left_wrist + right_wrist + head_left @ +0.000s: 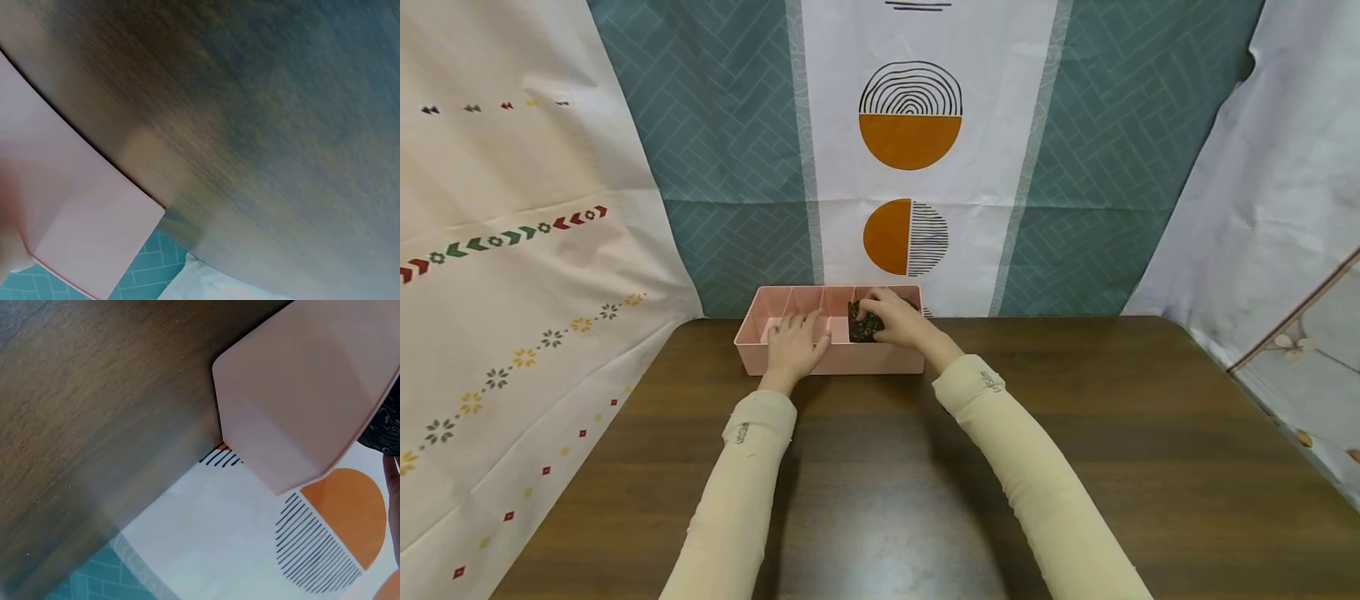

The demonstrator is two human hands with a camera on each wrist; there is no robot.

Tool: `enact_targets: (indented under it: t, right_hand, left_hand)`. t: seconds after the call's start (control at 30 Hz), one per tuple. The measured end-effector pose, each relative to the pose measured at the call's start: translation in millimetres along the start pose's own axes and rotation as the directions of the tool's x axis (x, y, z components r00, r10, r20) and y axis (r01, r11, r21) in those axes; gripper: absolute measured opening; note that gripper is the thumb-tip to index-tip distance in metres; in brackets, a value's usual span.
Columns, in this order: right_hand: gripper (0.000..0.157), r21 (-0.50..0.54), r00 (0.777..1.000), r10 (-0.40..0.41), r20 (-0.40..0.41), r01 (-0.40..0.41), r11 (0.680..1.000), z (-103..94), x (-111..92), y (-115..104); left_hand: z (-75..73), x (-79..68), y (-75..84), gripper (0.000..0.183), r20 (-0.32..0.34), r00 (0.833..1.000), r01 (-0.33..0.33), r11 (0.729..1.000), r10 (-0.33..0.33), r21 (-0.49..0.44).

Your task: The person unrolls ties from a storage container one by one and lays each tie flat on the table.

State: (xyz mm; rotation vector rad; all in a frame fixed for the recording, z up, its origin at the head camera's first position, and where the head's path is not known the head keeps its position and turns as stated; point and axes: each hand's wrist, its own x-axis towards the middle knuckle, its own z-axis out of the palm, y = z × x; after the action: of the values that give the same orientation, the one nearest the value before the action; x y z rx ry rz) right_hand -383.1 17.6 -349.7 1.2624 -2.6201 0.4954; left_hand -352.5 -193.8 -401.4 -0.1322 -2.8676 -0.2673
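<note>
A long pink divided box (868,360) stands at the far edge of the table. My right hand (895,318) reaches into its right end and pinches a black item with a small floral pattern (859,329), which looks like folded cloth. Part of that black item (382,428) shows past the box's rim in the right wrist view; the hand covers much of the rest. Over the front rim, left of centre, my left hand (792,350) rests with its fingers spread. In the left wrist view only a bit of that hand shows beside the box wall (87,212).
Thin dividers split the box into several compartments; the left ones show bare pink floors. The dark wooden table (865,483) extends in front and to both sides. A patterned curtain (745,167) hangs right behind the box, with pale cloths at left and right.
</note>
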Motion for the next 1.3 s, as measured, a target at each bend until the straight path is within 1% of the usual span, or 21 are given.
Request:
enact_targets:
  t: [0.2,0.3,0.57,0.7,1.0,1.2,1.3]
  right_hand:
    - [0.027,0.021,0.999,-0.01,-0.053,0.011,1.0,-6.9,-5.1,-1.7]
    - [0.027,0.023,0.997,-0.006,-0.077,0.008,1.0,-7.6,-6.7,-3.2]
    - [0.026,0.033,0.988,-0.002,-0.151,0.007,0.999,-7.5,-12.8,-6.9]
    - [0.027,0.034,0.984,-0.002,-0.179,0.009,0.999,-11.1,-16.1,-7.5]
    - [0.026,-0.01,0.984,-0.035,-0.175,0.034,0.999,-23.2,-21.3,-15.6]
    - [0.029,-0.01,0.982,-0.029,-0.186,0.027,1.0,-28.7,-29.4,-17.6]
    - [0.029,-0.024,0.984,-0.039,-0.173,0.036,0.999,-30.3,-35.1,-19.7]
  left_hand:
    - [-1.6,1.4,-0.4,0.057,0.001,1.0,-0.007,1.0,0.007,0.004]
    - [-3.1,1.3,-0.5,0.057,0.005,1.0,-0.006,1.0,0.006,0.002]
    - [-0.7,0.6,-2.6,0.058,-0.004,1.0,-0.016,1.0,0.016,-0.007]
    - [-1.0,2.1,-1.2,0.058,-0.003,1.0,-0.015,1.0,0.014,-0.015]
    - [-4.8,3.5,-0.5,0.057,0.003,1.0,-0.011,1.0,0.011,-0.027]
    - [-4.0,2.8,0.4,0.057,-0.001,1.0,-0.019,0.999,0.019,-0.033]
    - [-1.8,0.1,-0.5,0.056,0.006,1.0,-0.016,0.999,0.017,-0.036]
